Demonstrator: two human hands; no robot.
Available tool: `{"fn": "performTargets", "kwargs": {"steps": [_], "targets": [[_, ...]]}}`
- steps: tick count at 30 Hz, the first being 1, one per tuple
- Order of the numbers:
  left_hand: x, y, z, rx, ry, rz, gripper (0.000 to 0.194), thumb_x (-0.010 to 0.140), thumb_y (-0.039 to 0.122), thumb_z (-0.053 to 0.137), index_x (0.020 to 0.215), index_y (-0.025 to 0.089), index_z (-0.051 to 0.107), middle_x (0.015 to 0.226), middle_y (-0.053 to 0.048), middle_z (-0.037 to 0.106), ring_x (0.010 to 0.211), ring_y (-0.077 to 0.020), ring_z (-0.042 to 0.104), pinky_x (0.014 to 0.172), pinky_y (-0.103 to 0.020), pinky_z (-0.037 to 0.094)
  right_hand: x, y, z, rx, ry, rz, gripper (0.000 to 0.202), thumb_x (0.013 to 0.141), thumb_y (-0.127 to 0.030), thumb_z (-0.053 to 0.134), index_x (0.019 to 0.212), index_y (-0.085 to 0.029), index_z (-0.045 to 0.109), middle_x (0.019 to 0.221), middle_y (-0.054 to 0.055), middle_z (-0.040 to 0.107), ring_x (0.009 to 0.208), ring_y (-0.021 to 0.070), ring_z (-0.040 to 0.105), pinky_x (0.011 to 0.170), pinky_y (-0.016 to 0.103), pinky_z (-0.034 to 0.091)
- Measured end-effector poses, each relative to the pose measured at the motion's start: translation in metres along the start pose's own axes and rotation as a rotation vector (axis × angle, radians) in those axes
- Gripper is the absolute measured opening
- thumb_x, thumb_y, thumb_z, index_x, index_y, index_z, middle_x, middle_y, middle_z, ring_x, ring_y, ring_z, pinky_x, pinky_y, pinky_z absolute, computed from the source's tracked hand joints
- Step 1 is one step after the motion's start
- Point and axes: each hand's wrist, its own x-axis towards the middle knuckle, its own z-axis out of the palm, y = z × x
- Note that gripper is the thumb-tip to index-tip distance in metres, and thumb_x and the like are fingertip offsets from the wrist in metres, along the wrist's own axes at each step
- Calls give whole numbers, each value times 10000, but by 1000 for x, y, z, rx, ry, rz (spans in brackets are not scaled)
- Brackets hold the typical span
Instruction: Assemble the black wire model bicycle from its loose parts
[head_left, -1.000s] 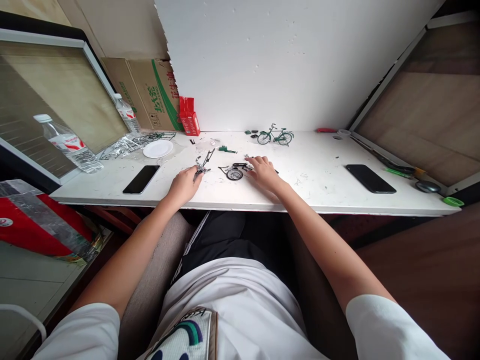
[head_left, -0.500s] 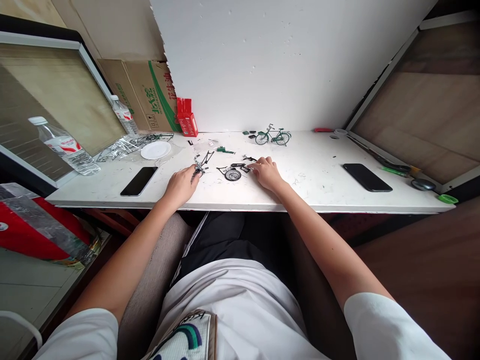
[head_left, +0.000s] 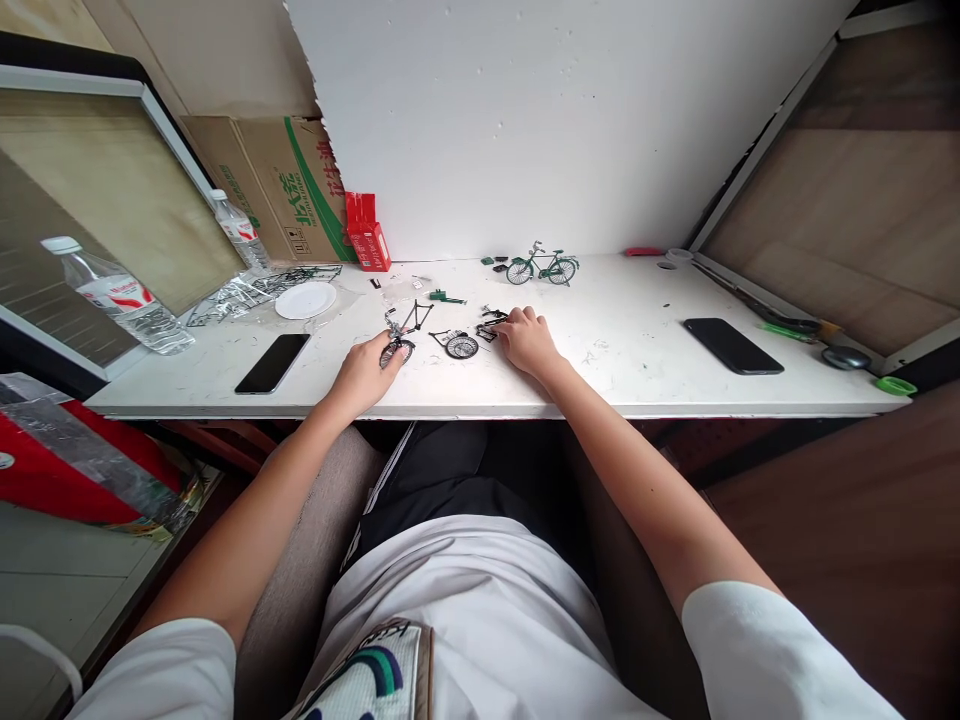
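Observation:
My left hand [head_left: 366, 372] is closed, thumb and fingers pinching the wheel end of a black model bicycle frame [head_left: 417, 318]. The spoked front wheel [head_left: 391, 352] is partly covered by the fingers, and the bare frame tubes point up and to the right. My right hand [head_left: 529, 342] has its fingers bent together at a small cluster of black bicycle parts [head_left: 487, 334], apparently pinching a small black piece whose shape is mostly hidden. Between the hands lies a loose rear wheel [head_left: 461, 345] with a black fork-like piece attached.
A green model bicycle [head_left: 541, 267] stands behind, with a green part [head_left: 447, 297] nearer. Phones lie left [head_left: 273, 363] and right [head_left: 733, 346]. Water bottles [head_left: 124, 300], a white round lid [head_left: 305, 300], a red box [head_left: 367, 235] and a carton [head_left: 277, 185] occupy the left side.
The frame in my left hand has turned, so its wheel and tubes show more clearly. My right fingers have shifted slightly left, and a black piece beside the loose wheel has moved toward them.

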Motion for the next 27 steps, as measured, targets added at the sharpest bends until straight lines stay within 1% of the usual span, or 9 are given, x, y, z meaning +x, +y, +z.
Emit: {"fn": "performTargets", "kwargs": {"steps": [5,8,12,14,16,19,21,23,27], "targets": [[0,4,-2,7,-4,-14,389,1002,465,546,1165,170,740,975,-104,777,814,-239,653,829,-339,517,-1,-1,-3,28,16,32,446,1091,-297,395,1347,-202,748,1309,210,627,1239,364,474,992,469,423],[0,3,-1,-11,5,-3,368,998,461,552,1137,178,741,954,-95,773,797,-234,644,816,-334,511,0,0,-1,48,35,20,442,1086,-323,425,1393,-205,719,1337,214,613,1251,375,473,996,482,442],[0,1,1,-20,2,2,374,993,477,557,1122,179,744,939,-100,771,787,-237,642,805,-340,516,0,1,3,54,15,-6,487,1087,-277,382,1492,-242,651,1442,205,568,1298,377,459,1043,513,443],[0,0,3,-22,-4,-1,382,991,488,560,1114,178,745,929,-102,770,778,-238,639,798,-343,517,0,1,4,47,5,-16,518,1086,-267,376,1563,-265,578,1551,192,503,1391,388,407,1095,545,423],[0,0,5,-36,-10,2,390,992,493,561,1126,177,746,948,-106,774,791,-240,643,810,-347,520,2,2,4,40,-29,-28,538,1085,-254,373,1597,-289,535,1650,169,416,1501,397,314,1151,576,386],[0,0,7,-73,-20,14,404,996,490,559,1171,179,747,1021,-113,785,833,-245,655,846,-354,520,4,2,4,44,-107,-36,546,1083,-223,360,1591,-307,542,1712,145,344,1581,394,219,1200,596,340],[-1,1,7,-82,-30,18,414,999,487,556,1202,180,746,1043,-110,787,850,-245,657,854,-352,517,4,2,5,53,-116,-39,538,1081,-223,367,1582,-295,551,1709,148,351,1586,394,214,1205,604,335],[-1,2,7,-69,-39,11,428,1000,488,555,1226,178,746,1019,-103,784,839,-242,648,835,-346,512,3,2,6,59,-77,-48,508,1077,-233,388,1546,-262,584,1678,163,395,1565,393,241,1194,600,350],[-2,3,5,-48,-32,-7,448,990,492,569,1247,171,748,943,-87,770,788,-231,624,802,-338,510,1,2,5,81,20,-58,412,1066,-222,411,1365,-196,694,1523,195,524,1429,372,380,1119,533,423]]}}
